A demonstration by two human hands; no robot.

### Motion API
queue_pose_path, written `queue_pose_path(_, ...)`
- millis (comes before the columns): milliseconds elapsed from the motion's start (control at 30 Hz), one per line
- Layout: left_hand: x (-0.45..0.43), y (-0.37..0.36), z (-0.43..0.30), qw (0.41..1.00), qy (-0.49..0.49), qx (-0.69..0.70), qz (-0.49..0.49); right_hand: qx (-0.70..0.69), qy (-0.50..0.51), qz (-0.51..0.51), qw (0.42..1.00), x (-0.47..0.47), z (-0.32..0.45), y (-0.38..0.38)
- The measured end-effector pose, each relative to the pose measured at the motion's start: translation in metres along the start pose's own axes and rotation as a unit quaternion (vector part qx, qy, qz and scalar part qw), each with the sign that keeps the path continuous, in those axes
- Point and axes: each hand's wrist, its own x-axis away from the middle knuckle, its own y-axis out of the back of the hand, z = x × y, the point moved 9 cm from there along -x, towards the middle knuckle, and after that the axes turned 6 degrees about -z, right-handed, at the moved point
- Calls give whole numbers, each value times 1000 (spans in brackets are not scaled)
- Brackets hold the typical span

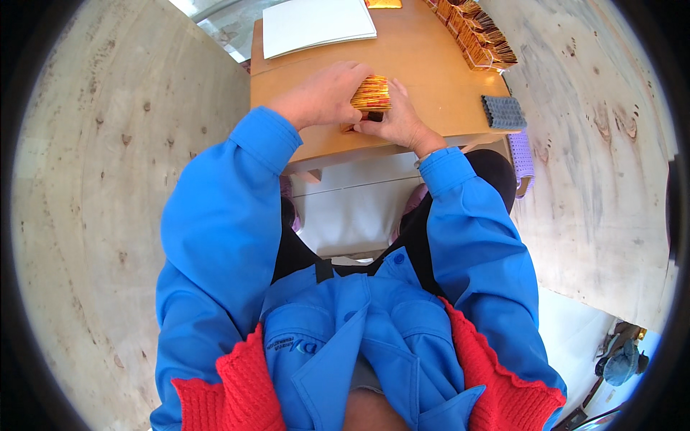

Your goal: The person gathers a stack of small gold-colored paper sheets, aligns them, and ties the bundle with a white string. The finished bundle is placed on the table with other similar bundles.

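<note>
A thick stack of gold and red foil-like packets (371,92) stands between my two hands over the near part of the wooden table (431,81). My left hand (331,97) grips the stack's left side, thumb at its lower corner. On the stack's right side is my right hand (399,121), its fingers behind and its thumb in front. A small dark object (373,116) shows just below the stack, between the hands; what it is cannot be told. The underside of the stack is hidden.
White sheets (318,27) lie at the table's back left, beside a yellow packet (384,3). Tied bundles of similar gold packets (474,37) line the right back edge. A grey textured pad (503,112) sits at the right edge, above a purple woven strap (521,161). Plywood panels (135,161) flank the table.
</note>
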Motion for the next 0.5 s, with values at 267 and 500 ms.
queue_pose_path(267, 3, 4, -6, 1000, 7, 7, 0, 15, 2, -13, 1000, 1, 4, 0)
queue_pose_path(500, 11, 7, -10, 999, -14, 14, -29, 25, 15, -13, 999, 2, 5, -1)
